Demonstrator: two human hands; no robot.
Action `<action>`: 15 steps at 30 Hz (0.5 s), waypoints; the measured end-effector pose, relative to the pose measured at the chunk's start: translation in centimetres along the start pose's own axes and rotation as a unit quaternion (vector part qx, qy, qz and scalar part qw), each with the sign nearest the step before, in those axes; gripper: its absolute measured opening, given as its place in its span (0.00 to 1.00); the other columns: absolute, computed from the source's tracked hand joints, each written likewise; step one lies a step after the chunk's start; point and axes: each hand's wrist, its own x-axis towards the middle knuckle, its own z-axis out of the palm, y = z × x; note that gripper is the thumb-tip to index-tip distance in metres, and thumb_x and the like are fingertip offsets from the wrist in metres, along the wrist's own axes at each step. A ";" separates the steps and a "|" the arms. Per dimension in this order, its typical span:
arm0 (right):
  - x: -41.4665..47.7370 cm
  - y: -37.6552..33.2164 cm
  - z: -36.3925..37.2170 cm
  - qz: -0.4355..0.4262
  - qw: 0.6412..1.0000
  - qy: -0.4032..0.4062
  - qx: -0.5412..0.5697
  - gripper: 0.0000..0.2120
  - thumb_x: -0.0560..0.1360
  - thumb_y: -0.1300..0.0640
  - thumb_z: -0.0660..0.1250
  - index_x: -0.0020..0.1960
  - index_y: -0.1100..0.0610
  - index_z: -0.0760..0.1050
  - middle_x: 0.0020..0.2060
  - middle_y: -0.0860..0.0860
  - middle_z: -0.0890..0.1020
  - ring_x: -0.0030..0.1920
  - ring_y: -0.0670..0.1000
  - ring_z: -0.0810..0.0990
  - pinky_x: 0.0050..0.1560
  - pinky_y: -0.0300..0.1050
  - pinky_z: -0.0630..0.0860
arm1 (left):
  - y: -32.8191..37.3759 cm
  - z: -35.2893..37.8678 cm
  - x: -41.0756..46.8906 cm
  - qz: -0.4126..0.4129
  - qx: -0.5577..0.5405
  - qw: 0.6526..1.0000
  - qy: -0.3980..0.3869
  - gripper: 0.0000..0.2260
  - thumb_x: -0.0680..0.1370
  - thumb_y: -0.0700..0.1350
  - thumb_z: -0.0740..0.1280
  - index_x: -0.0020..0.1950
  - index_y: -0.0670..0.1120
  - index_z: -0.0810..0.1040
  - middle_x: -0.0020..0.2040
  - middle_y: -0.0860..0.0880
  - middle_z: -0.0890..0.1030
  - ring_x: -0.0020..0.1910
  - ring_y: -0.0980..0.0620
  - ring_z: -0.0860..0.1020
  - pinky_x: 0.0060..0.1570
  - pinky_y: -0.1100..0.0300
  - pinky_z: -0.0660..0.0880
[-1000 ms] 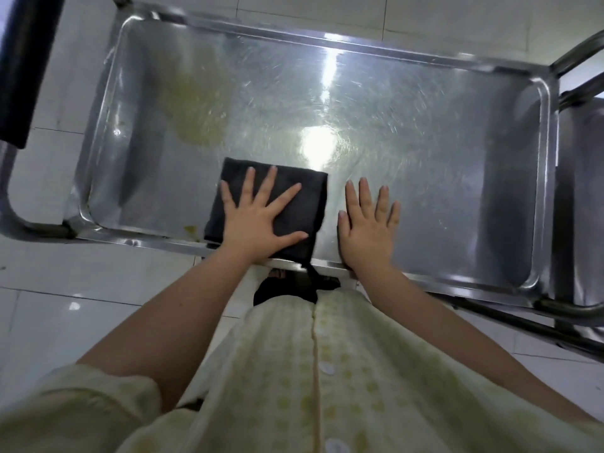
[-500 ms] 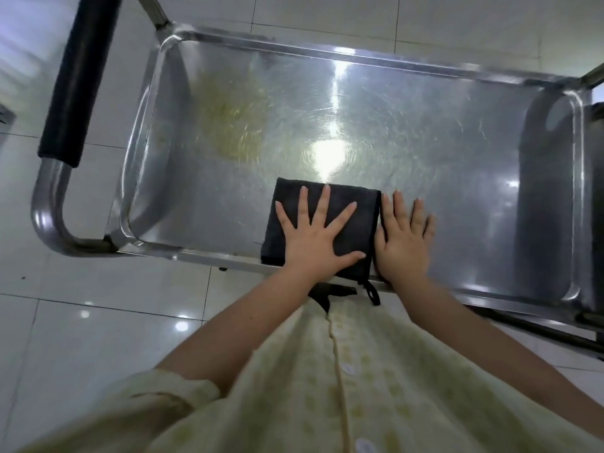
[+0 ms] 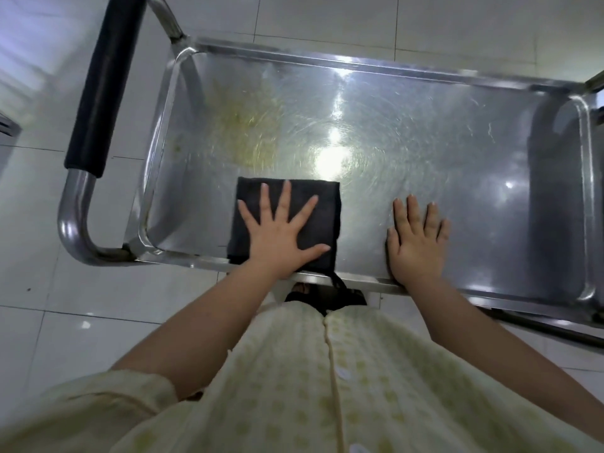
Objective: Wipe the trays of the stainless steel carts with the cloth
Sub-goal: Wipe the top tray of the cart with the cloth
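A stainless steel cart tray (image 3: 457,152) fills the upper view, with a yellowish smear (image 3: 248,125) on its left part. A folded dark cloth (image 3: 323,201) lies on the tray near its front rim. My left hand (image 3: 281,237) presses flat on the cloth with its fingers spread. My right hand (image 3: 416,238) rests flat on the bare steel to the right of the cloth, a gap between them.
The cart's handle with a black grip (image 3: 104,80) curves round at the left. The edge of a second tray (image 3: 599,197) shows at the far right. White tiled floor (image 3: 49,289) surrounds the cart. My pale patterned shirt (image 3: 310,380) fills the bottom.
My left hand has slid the cloth left again after a move right, away from my right hand, which had touched its edge half a second ago. The view shifted left.
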 end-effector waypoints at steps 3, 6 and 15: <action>-0.1 0.1 -0.2 -0.006 1.000 -0.005 0.002 0.28 0.80 0.44 0.41 0.79 0.44 0.42 0.79 0.46 0.45 0.78 0.57 0.39 0.75 0.60 0.37 | 6.7 0.4 -1.0 0.085 0.005 0.996 -0.023 0.42 0.66 0.80 0.43 0.77 0.66 0.36 0.79 0.46 0.34 0.74 0.33 0.30 0.62 0.22 0.36; 0.1 0.3 -0.3 -0.005 1.000 -0.004 0.006 0.28 0.80 0.44 0.41 0.79 0.43 0.43 0.79 0.45 0.46 0.78 0.56 0.39 0.76 0.59 0.37 | 7.5 0.3 -1.5 0.090 -0.016 0.996 -0.016 0.42 0.66 0.80 0.46 0.77 0.67 0.39 0.79 0.50 0.33 0.75 0.37 0.31 0.64 0.24 0.36; 0.0 0.1 -0.5 -0.003 1.000 -0.016 0.013 0.26 0.83 0.45 0.45 0.79 0.43 0.41 0.79 0.45 0.43 0.78 0.55 0.37 0.76 0.58 0.37 | -9.3 -0.4 -1.8 -0.025 -0.016 1.000 -0.002 0.42 0.65 0.83 0.43 0.75 0.71 0.36 0.80 0.54 0.35 0.76 0.43 0.31 0.67 0.28 0.33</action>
